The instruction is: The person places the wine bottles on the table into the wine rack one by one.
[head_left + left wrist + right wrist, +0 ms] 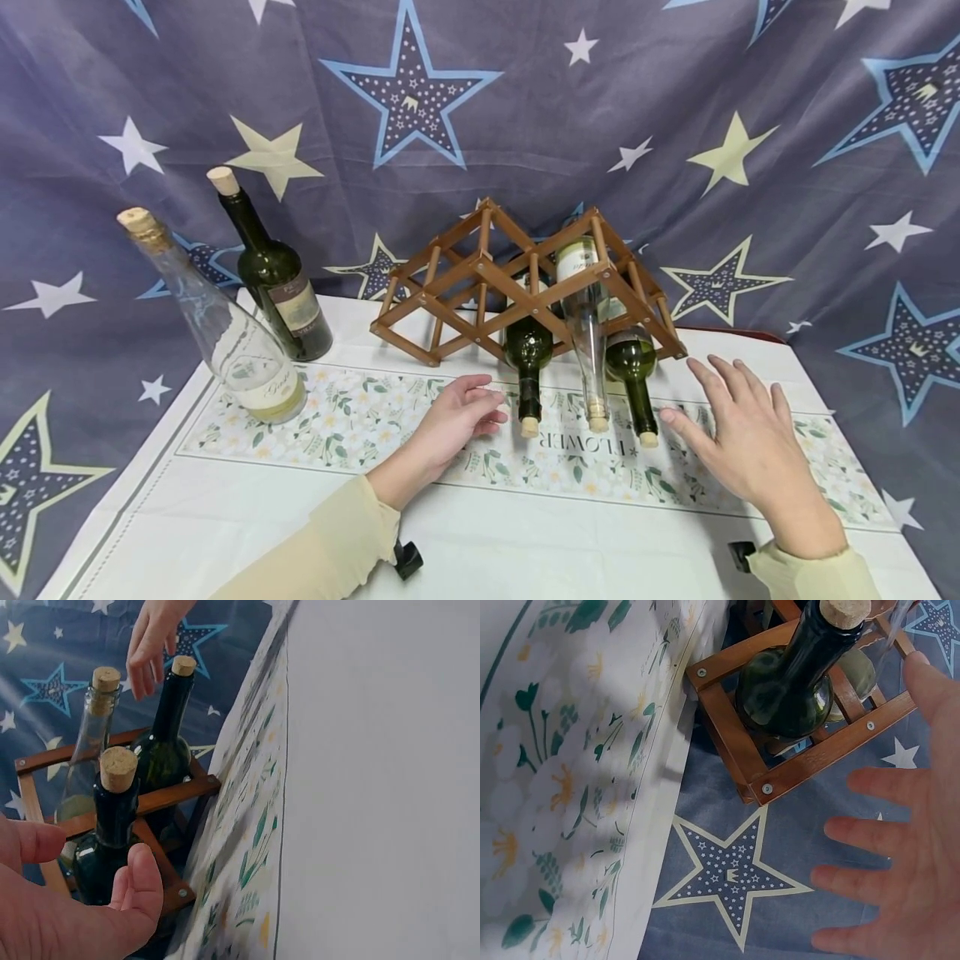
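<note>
While the wooden rack is standing on the white-covered table, it is holding a left green bottle, a middle clear bottle and a right green bottle — corked necks pointing forward. The left hand is hovering unloaded, fingers loosely bent, just beside the left green bottle. The right hand is hovering unloaded — fingers spread wide — near the rack's right end. Farther left, a corked clear bottle and a corked dark bottle are standing upright.

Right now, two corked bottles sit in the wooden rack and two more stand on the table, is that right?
The count in the wooden rack is wrong: the head view shows three corked bottles there, not two. Two more bottles do stand on the table.
</note>
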### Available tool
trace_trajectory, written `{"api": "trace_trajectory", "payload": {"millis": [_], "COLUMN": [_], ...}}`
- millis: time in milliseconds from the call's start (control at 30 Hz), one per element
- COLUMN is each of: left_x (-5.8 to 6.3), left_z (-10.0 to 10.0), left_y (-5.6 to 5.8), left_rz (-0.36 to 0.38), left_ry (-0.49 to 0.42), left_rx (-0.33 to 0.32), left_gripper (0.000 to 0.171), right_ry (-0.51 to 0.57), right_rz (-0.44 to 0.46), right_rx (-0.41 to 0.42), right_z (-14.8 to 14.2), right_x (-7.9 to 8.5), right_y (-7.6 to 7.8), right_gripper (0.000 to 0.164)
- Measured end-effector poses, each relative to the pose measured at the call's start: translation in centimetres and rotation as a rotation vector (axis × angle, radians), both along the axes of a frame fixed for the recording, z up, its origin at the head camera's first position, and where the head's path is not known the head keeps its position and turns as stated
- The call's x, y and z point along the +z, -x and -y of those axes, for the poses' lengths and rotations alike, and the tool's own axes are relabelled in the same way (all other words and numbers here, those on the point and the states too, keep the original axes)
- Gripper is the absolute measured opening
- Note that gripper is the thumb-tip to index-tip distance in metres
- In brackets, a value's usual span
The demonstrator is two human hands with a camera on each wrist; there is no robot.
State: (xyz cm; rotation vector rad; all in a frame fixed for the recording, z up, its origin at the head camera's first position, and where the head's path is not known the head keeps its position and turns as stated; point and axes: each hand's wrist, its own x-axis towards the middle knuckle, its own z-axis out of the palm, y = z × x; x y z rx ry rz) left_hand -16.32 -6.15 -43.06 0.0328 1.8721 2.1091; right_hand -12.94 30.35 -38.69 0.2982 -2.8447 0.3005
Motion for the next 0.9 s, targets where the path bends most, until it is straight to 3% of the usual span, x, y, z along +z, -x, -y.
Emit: {"api": "trace_trajectory", "payload": {"millis": [433,900], "left_x": [1.0,1.5], "left_z": [2.1,5.4], "left_y": [-1.2,-1.8], "left_rz": [-0.221,-0.292], "left_ry": [0.220,0.313], "left_rx": [0.075,0.123], "left_gripper": [0.057,0.058], "right_ry": [0.001,-0.004], "right_rz": [-0.004,-0.006], "right_rx": [-0.001,0.002], "right_z": [0.1,0.3], "right_x": [0.2,0.4], "right_y": [0.0,-0.2], "right_gripper": [0.084,0.083]}}
